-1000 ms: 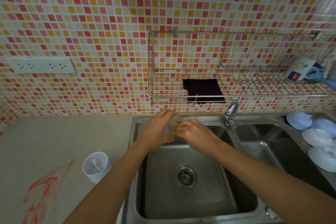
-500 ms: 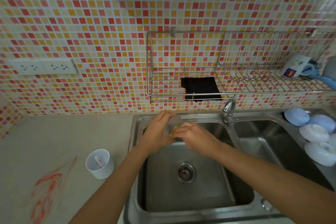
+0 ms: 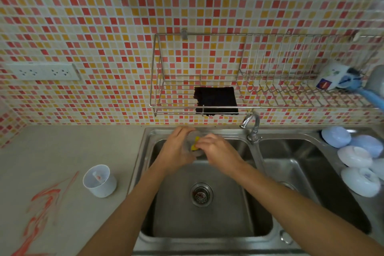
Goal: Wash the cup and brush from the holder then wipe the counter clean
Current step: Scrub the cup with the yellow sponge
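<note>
One cup (image 3: 196, 143), one sponge (image 3: 195, 145), two hands: the left hand (image 3: 178, 147) grips the cup; the right hand (image 3: 218, 149) pinches the sponge against it.

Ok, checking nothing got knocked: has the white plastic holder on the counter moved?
No. The white plastic holder still stands between the red smear and the steel sink rim.

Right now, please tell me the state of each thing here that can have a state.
Clear plastic cup: held over the left sink basin.
Yellow sponge: pinched, pressed against the cup.
Left hand: grips the cup.
Right hand: pinches the sponge.
White holder cup: upright on the counter.
Beige counter: smeared orange-red.
Chrome faucet: no water visible.
Black cloth: draped over the wire rack.
</note>
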The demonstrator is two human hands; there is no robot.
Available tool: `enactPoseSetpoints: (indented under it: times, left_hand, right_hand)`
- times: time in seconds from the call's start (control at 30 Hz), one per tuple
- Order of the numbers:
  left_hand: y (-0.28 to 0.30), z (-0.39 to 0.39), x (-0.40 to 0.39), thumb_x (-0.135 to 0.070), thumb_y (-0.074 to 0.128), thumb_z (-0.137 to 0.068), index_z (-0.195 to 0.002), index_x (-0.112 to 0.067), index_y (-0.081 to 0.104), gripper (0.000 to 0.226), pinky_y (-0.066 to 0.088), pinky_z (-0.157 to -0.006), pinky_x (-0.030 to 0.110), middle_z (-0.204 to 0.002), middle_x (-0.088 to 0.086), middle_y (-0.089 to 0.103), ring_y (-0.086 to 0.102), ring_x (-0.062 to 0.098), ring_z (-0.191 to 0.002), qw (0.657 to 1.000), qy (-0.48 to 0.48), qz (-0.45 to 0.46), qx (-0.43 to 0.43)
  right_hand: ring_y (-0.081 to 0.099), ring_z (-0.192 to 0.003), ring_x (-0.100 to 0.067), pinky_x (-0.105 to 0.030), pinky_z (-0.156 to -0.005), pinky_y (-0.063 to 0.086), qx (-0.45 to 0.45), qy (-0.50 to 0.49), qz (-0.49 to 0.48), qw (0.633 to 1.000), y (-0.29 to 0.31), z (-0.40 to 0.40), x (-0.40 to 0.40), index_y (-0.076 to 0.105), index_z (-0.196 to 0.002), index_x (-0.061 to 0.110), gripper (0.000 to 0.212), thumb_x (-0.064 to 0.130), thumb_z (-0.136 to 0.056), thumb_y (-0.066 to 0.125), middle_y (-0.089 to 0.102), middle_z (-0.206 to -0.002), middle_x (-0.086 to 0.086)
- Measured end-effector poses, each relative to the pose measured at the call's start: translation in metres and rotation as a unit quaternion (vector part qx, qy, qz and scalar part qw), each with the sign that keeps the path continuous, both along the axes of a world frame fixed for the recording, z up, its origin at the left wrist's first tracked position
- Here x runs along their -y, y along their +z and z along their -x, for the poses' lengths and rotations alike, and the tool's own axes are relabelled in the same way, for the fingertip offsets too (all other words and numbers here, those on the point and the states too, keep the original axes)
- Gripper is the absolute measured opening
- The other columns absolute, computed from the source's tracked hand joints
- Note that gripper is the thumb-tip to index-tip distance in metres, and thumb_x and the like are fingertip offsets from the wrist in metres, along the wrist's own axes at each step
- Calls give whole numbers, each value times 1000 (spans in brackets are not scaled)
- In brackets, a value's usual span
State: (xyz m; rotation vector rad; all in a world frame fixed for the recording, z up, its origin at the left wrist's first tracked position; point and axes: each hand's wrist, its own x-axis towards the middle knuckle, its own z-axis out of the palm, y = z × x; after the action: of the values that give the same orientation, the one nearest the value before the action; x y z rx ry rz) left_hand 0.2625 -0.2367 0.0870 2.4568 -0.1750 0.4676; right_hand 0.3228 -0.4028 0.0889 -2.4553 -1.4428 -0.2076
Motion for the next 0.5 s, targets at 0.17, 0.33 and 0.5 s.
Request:
enactPoseSetpoints:
  times: [0.17,0.33,0.5]
  left_hand:
    - [-8,-3,4,-25,86,-62,-130,-18,49,78,42,-97,15,-130,-8,52,49,3,-116,996,54,51,-38]
    - [-14,4,-7,-29,89,-59,-133,-26,45,87,42,-95,23,-131,-11,50,47,7,-118,985,136,79,-75]
    - [-12,4,-7,-19,84,-70,-134,-14,46,76,35,-87,6,-134,5,52,49,16,-121,976,165,101,-100]
  right_hand:
    - [63,-93,-6,-24,-91,50,-128,-55,-92,986,12,-9,0,73,-107,19,24,6,-90,61,73,-105,3]
    - [58,-78,8,0,-71,41,-155,-110,-336,923,86,-25,-2,74,-107,14,20,10,-91,63,71,-99,9]
    - [62,-91,-4,-14,-85,48,-191,-130,-375,898,113,-60,-45,73,-105,11,17,13,-91,63,70,-101,7]
